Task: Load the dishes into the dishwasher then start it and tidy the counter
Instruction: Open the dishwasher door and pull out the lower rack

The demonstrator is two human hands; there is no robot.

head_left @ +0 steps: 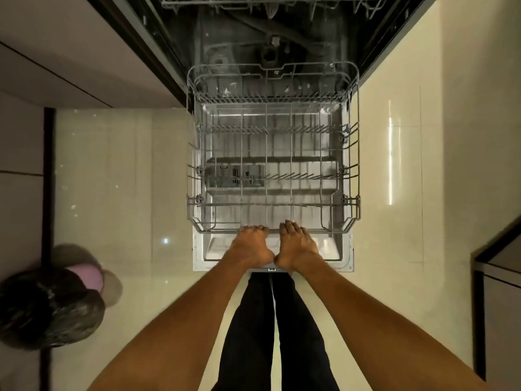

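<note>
Hands: two, the left hand [253, 244] and the right hand [296, 245], both at the near edge of the lower rack
Dishwasher racks: two, one lower rack [273, 153] and one upper rack [270, 2]
Rubbish bags: one black bag [48, 309] on the floor
Dishes: none counted in the racks

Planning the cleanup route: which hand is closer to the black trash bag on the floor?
Left. The left hand grips the lower rack's front rail on the side toward the trash bag; the right hand grips beside it, farther away.
</note>
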